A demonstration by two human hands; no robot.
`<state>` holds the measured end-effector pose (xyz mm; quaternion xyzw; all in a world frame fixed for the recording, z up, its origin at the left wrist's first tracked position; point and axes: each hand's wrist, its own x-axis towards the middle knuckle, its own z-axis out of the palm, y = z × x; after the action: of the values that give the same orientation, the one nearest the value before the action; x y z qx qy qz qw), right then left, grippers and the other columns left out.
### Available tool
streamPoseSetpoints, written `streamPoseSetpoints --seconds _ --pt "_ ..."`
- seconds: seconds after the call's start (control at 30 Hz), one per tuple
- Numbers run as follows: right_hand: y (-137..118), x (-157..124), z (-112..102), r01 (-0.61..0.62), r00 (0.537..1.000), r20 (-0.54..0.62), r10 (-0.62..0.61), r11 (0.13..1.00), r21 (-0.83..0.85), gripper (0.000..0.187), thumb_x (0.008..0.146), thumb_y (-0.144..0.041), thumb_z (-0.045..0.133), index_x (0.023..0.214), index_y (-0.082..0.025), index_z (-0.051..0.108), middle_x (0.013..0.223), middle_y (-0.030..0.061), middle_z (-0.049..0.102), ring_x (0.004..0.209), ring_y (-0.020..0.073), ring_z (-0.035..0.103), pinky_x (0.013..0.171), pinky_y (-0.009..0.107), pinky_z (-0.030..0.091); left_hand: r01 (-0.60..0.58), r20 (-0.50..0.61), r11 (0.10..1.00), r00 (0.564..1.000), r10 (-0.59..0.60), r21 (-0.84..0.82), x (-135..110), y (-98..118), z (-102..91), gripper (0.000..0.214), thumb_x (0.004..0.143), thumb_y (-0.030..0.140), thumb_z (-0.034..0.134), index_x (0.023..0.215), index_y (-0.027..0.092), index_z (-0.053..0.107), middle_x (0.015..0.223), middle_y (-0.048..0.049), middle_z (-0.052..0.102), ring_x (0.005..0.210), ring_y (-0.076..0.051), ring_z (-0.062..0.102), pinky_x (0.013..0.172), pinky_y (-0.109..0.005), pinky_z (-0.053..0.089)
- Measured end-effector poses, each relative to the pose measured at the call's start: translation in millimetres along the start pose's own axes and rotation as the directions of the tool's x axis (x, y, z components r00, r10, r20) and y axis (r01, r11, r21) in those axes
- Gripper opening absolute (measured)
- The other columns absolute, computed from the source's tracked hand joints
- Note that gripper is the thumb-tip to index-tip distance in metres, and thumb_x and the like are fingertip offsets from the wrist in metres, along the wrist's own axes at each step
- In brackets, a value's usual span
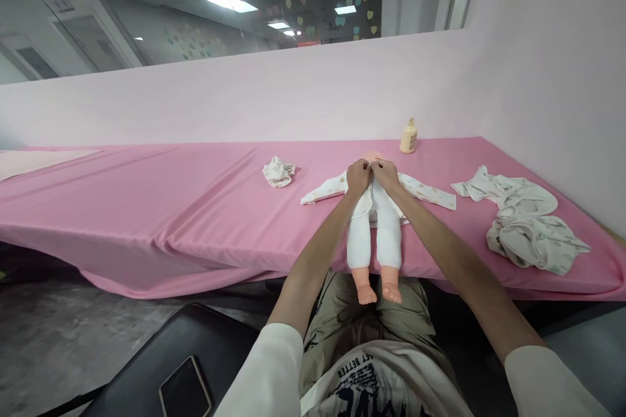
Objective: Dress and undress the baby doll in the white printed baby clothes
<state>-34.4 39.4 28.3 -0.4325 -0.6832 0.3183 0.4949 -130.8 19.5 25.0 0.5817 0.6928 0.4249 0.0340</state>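
Note:
A baby doll (374, 234) in white trousers lies on its back on the pink-covered table (171, 202), its bare feet hanging over the near edge. A white patterned baby top (425, 192) is spread out under its body, sleeves stretched to both sides. My left hand (358, 176) and my right hand (386, 172) meet over the doll's chest, just below its neck. Both hands have their fingers closed in a pinch on the front of the top. The doll's head is mostly hidden behind my hands.
A small crumpled white garment (278, 171) lies left of the doll. Rumpled white baby clothes (528, 221) lie at the right. A cream bottle (409, 136) stands by the pink wall. A phone (186, 388) rests on a black chair seat at lower left.

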Motion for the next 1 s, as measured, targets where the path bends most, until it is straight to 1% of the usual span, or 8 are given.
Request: streamPoseSetpoints --seconds 0.2,0.27,0.43,0.63,0.7,0.77,0.83,1.0 --pt "3.2 1.7 -0.2 -0.057 0.998 0.01 0.057 0.998 0.011 0.025 0.076 -0.02 0.045 0.051 -0.019 0.043 0.052 -0.0037 0.041 0.057 0.012 0.039 0.056 0.026 0.027 0.023 -0.002 0.991 1.0 -0.023 -0.134 -0.7 -1.0 -0.4 0.008 0.083 0.016 0.05 0.081 0.019 0.057 0.087 -0.0028 0.069 0.083 -0.016 0.06 0.078 -0.026 0.042" --pt "4.8 1.3 -0.1 -0.033 0.999 0.012 0.033 0.999 -0.018 0.025 0.076 -0.021 0.044 0.051 -0.019 0.045 0.053 -0.0028 0.044 0.058 0.0129 0.04 0.057 0.026 0.029 0.057 0.0 0.979 0.998 -0.058 -0.196 -1.3 -0.2 -2.6 0.007 0.083 0.017 0.05 0.086 0.019 0.056 0.09 -0.0037 0.069 0.085 -0.016 0.061 0.077 -0.026 0.042" --pt "8.5 -0.6 -0.7 0.095 0.995 0.034 -0.093 0.993 -0.066 0.027 0.079 -0.022 0.039 0.054 -0.02 0.049 0.059 -0.0001 0.053 0.063 0.0148 0.047 0.062 0.026 0.034 0.16 0.044 0.924 0.987 -0.155 -0.348 -0.4 -2.2 -5.5 0.023 0.084 0.022 0.05 0.107 0.018 0.051 0.093 -0.006 0.068 0.088 -0.018 0.062 0.076 -0.027 0.043" --pt "11.6 -1.8 -1.8 0.088 0.995 0.054 -0.082 0.99 -0.107 0.025 0.081 -0.024 0.042 0.062 -0.018 0.057 0.07 0.0033 0.064 0.071 0.0177 0.056 0.072 0.028 0.042 0.095 0.032 0.915 0.995 -0.09 -0.391 4.7 -13.4 1.9 0.032 0.08 0.018 0.053 0.112 0.015 0.049 0.082 -0.0029 0.064 0.084 -0.018 0.061 0.075 -0.027 0.043" --pt "13.1 -2.5 -1.4 0.092 0.995 0.051 -0.089 0.993 -0.077 0.023 0.082 -0.023 0.043 0.073 -0.017 0.063 0.083 0.0054 0.069 0.08 0.0188 0.06 0.078 0.029 0.045 0.082 0.027 0.911 0.997 -0.078 -0.404 5.2 -15.4 3.3 0.032 0.08 0.017 0.052 0.112 0.015 0.049 0.079 -0.0018 0.063 0.082 -0.017 0.061 0.074 -0.026 0.043" --pt "14.9 -3.4 -0.5 0.103 0.995 0.022 -0.102 0.993 -0.054 0.024 0.082 -0.021 0.045 0.092 -0.016 0.066 0.102 0.0079 0.07 0.093 0.0193 0.062 0.086 0.03 0.045 0.069 0.021 0.913 0.998 -0.067 -0.402 4.8 -15.8 3.6 0.031 0.08 0.016 0.051 0.111 0.015 0.05 0.077 -0.0009 0.062 0.081 -0.017 0.061 0.074 -0.026 0.043" --pt "16.5 -4.7 0.7 0.133 0.991 0.016 -0.132 0.985 -0.109 0.029 0.083 -0.02 0.044 0.103 -0.016 0.065 0.111 0.0099 0.068 0.099 0.0202 0.062 0.09 0.031 0.044 0.058 0.018 0.911 0.998 -0.055 -0.408 3.7 -15.4 3.4 0.03 0.079 0.015 0.051 0.109 0.016 0.05 0.075 -0.0001 0.061 0.08 -0.016 0.06 0.073 -0.026 0.042" --pt "16.9 -10.1 2.7 0.21 0.978 0.084 -0.193 0.88 -0.425 0.032 0.087 -0.018 0.037 0.093 -0.013 0.068 0.106 0.0156 0.067 0.101 0.0249 0.057 0.095 0.038 0.039 0.038 0.013 0.883 0.999 -0.036 -0.468 1.7 -15.1 4.2 0.03 0.077 0.012 0.051 0.107 0.017 0.05 0.075 0.0013 0.059 0.076 -0.015 0.058 0.068 -0.025 0.041"
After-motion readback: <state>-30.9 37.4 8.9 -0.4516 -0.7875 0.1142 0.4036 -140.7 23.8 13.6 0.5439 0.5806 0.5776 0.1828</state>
